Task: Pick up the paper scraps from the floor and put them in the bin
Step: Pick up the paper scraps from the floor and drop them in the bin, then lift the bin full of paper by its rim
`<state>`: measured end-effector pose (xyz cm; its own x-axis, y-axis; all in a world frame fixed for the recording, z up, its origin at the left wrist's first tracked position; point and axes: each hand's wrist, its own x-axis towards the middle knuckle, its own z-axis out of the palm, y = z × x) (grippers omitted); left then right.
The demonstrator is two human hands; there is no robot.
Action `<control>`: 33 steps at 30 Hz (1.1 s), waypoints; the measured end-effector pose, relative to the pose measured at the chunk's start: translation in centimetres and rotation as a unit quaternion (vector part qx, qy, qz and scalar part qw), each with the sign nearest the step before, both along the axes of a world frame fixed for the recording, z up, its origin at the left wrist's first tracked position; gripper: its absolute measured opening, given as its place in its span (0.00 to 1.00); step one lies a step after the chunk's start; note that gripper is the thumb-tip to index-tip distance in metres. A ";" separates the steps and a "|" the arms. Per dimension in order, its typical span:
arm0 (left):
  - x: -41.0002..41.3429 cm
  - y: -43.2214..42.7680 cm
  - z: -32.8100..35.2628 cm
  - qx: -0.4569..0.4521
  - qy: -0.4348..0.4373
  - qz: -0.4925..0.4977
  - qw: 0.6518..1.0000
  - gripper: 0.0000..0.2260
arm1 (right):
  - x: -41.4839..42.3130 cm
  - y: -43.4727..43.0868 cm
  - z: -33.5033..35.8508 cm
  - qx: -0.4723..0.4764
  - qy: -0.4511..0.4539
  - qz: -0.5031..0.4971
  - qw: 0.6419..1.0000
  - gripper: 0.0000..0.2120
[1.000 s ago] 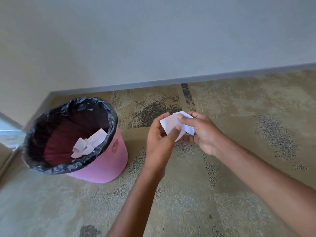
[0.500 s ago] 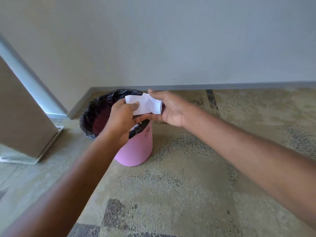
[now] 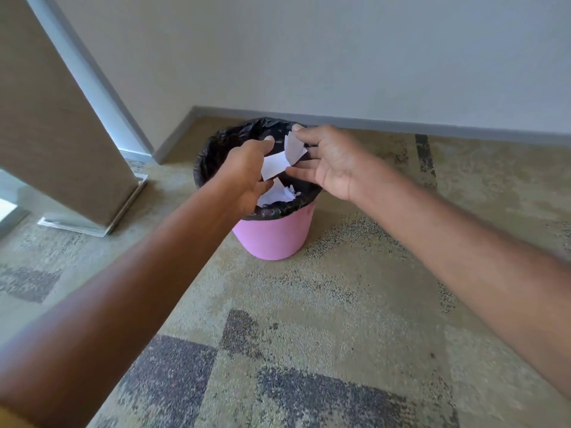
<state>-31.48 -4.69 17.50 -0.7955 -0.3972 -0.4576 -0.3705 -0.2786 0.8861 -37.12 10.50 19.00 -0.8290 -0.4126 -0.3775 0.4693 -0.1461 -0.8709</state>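
A pink bin (image 3: 273,234) with a black liner stands on the carpet near the wall, with white paper scraps (image 3: 276,193) lying inside it. Both my hands hover over its mouth. My left hand (image 3: 247,169) is on the left with thumb and fingers apart. My right hand (image 3: 329,162) is on the right with its fingers spread. Two white paper scraps hang loose between them above the opening: one (image 3: 275,165) by my left fingers, the other (image 3: 295,148) under my right thumb.
A brown panel on a pale base (image 3: 61,134) leans at the left of the bin. A grey skirting board (image 3: 401,126) runs along the wall behind it. Patterned beige and grey carpet (image 3: 309,319) covers the floor in front.
The hands moved over the bin's mouth and drew apart. The scrap bundle they pinched together has split into two loose pieces as the fingers spread.
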 end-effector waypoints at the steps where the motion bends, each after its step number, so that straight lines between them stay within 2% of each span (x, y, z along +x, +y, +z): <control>1: 0.2 -0.1 0.4 0.010 -0.007 0.000 1.000 0.27 | 0.0 -0.6 0.3 0.004 -0.001 -0.005 1.000 0.19; 6: 1.0 -0.9 3.5 0.079 -0.002 0.037 0.996 0.12 | -0.3 -2.1 3.0 0.012 -0.040 -0.025 0.999 0.15; 7: 1.3 -0.9 4.3 0.081 -0.004 0.048 0.996 0.12 | -0.4 -2.3 3.8 0.012 -0.049 -0.036 0.998 0.15; 10: 2.0 -1.2 6.8 0.077 -0.028 0.080 0.993 0.21 | -0.3 -2.3 6.7 0.033 -0.072 -0.069 0.994 0.17; 13: 2.5 -0.9 9.3 0.078 -0.058 0.097 0.991 0.23 | -0.4 -1.2 10.0 0.039 -0.104 -0.075 0.991 0.17; 18: 3.5 0.1 13.4 0.107 -0.143 0.088 0.980 0.14 | -0.7 1.8 15.4 0.075 -0.154 -0.077 0.982 0.13; 25: 8.5 3.1 20.9 0.145 -0.263 0.123 0.946 0.12 | 1.4 5.5 22.5 0.126 -0.245 -0.062 0.959 0.14; 33: 8.6 1.7 23.7 0.155 -0.316 0.154 0.923 0.03 | 0.0 4.2 23.4 0.175 -0.289 -0.074 0.938 0.18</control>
<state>-22.92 -3.02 41.18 -0.2017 -0.3319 -0.9215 -0.6480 -0.6603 0.3797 -37.10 14.70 42.45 -0.4824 -0.0763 -0.8726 0.8751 0.0017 -0.4840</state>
